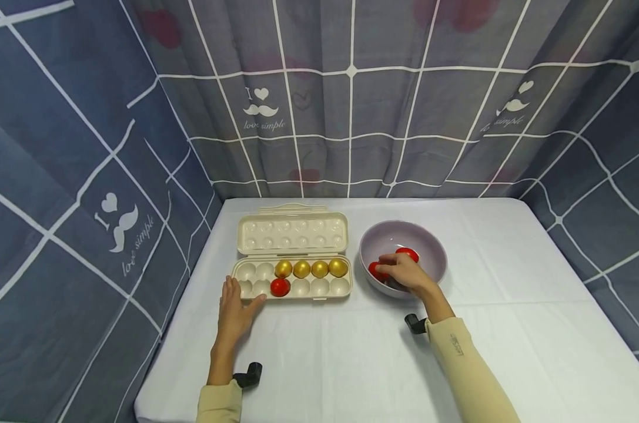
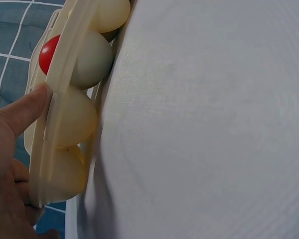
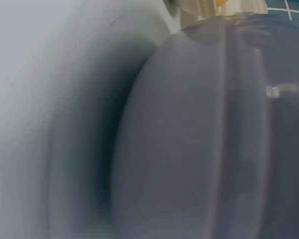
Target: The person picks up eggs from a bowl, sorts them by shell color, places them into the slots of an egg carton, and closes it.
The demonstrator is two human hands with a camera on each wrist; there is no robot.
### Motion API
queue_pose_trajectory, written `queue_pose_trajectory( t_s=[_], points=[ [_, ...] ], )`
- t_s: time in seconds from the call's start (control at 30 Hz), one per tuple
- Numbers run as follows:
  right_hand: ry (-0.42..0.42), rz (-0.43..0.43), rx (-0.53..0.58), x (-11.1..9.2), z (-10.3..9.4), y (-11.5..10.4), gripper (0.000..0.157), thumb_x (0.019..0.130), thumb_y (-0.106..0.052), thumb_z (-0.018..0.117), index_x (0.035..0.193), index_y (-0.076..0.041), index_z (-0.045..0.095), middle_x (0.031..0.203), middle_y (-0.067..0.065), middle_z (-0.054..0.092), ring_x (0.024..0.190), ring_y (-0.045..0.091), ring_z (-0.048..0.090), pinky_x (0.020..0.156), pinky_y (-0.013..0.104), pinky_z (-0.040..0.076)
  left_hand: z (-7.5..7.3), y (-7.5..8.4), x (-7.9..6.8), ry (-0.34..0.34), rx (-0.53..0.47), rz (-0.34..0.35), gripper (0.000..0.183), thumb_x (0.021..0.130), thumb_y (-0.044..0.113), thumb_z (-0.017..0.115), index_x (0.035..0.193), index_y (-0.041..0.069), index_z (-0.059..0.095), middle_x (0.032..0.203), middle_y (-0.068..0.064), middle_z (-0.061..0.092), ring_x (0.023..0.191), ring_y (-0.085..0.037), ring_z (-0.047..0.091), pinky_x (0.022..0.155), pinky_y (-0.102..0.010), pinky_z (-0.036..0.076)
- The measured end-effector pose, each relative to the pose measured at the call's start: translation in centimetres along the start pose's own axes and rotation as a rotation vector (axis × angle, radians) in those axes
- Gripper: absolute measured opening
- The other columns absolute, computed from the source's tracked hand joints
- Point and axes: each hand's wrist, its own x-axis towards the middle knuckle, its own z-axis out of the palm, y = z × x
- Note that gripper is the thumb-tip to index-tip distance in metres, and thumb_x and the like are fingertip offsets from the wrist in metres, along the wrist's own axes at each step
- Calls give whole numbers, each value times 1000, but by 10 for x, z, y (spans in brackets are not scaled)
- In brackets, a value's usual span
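A cream egg carton (image 1: pixel 293 299) lies with its lid raised at the back. Several gold eggs (image 1: pixel 301 269) fill the right part of its rear row, and one red egg (image 1: pixel 280 287) sits in the front row. My left hand (image 1: pixel 236 314) grips the carton's left end; in the left wrist view its thumb (image 2: pixel 32 104) presses the rim. Inside the mauve bowl (image 1: pixel 435 252), my right hand (image 1: pixel 406 273) pinches a red egg (image 1: pixel 376 271), partly covered by the fingers. Another red egg (image 1: pixel 407 254) rests behind that hand. The right wrist view shows mostly the bowl's outer wall (image 3: pixel 169 139).
A white cloth (image 1: pixel 351 352) covers the table. Grey-blue checked curtains (image 1: pixel 324 117) stand behind it and at both sides. The bowl is just right of the carton. A black wrist mount (image 1: pixel 249 376) shows on the left arm, another (image 1: pixel 415 324) on the right.
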Motion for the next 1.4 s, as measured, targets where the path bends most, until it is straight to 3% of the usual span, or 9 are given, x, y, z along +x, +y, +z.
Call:
queue_pose_trajectory(
  t_s=[0.1, 0.33, 0.83, 1.0, 1.17, 1.3, 1.4],
  points=[
    [-17, 38, 38, 8, 1, 4, 46, 92, -10, 67, 129, 14, 56, 117, 21, 64, 89, 22, 62, 78, 32, 55, 0, 0, 0, -1, 0, -8, 100, 92, 41, 68, 151, -13, 7, 161, -26, -6, 148, -41, -8, 117, -55, -3],
    [-35, 0, -69, 19, 0, 11, 49, 88, -11, 72, 129, 10, 59, 126, 23, 62, 116, 29, 54, 101, 38, 41, 2, -2, 1, 2, 6, 8, 101, 92, 42, 68, 151, -14, 8, 160, -27, -5, 148, -41, -7, 117, -54, -1],
    [9, -14, -109, 18, 2, 10, 43, 87, -11, 73, 124, 9, 63, 116, 20, 67, 105, 27, 58, 90, 32, 46, 1, -2, 1, -4, -4, -6, 101, 92, 41, 68, 151, -14, 6, 160, -26, -8, 148, -41, -9, 117, -56, -2],
    [66, -7, -20, 16, 2, 11, 40, 84, -8, 75, 119, 7, 64, 108, 17, 68, 93, 23, 62, 79, 27, 51, 1, -2, 0, -4, -1, -9, 101, 92, 39, 69, 151, -14, 7, 160, -26, -7, 148, -41, -8, 117, -56, -1],
    [117, -3, 154, 15, 3, 9, 40, 82, -2, 76, 117, 10, 60, 100, 15, 67, 77, 19, 63, 68, 32, 57, 1, -2, 1, -4, -2, -7, 101, 92, 40, 69, 151, -14, 7, 161, -26, -7, 148, -41, -8, 117, -56, -1],
    [170, -28, 212, 12, 3, 5, 39, 82, -2, 74, 115, 10, 58, 97, 14, 65, 78, 17, 62, 69, 36, 58, 1, -2, 1, -9, -4, -9, 101, 92, 41, 68, 151, -13, 6, 161, -26, -8, 148, -40, -9, 117, -55, -1],
    [202, -68, 201, 10, 4, 4, 39, 83, -2, 72, 116, 10, 55, 100, 15, 63, 85, 16, 62, 72, 31, 57, 1, -2, 2, -9, -4, -9, 102, 92, 41, 68, 151, -14, 6, 160, -27, -8, 148, -41, -9, 117, -55, -1]
  ],
)
